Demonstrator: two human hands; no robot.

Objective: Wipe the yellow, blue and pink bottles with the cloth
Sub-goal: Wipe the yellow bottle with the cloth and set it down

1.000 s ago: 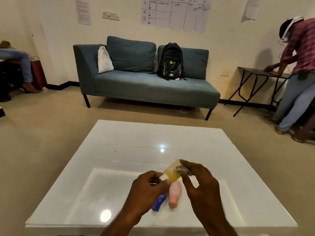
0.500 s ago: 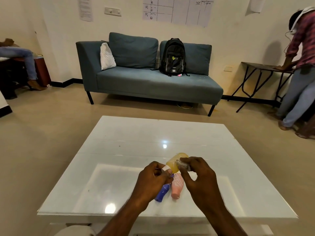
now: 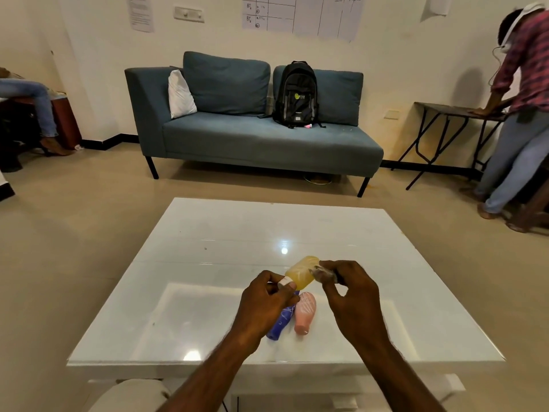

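A small yellow bottle (image 3: 301, 272) is held above the white table (image 3: 208, 263), tilted with its white cap toward me. My left hand (image 3: 264, 307) pinches that cap end. My right hand (image 3: 350, 295) presses a small pale cloth (image 3: 319, 272) against the bottle's right side. Below the hands, a blue bottle (image 3: 280, 322) and a pink bottle (image 3: 304, 312) lie side by side on the table, caps toward me. My left hand hides the upper part of the blue bottle.
A blue sofa (image 3: 252, 138) with a black backpack (image 3: 297, 95) and a white pillow stands beyond the table. A person (image 3: 517, 114) leans on a folding table at the right. Another person's legs show at the far left.
The view has tipped slightly downward. Both hands hold the yellow bottle in about the same place, and the cloth has shifted a little along the bottle's side.
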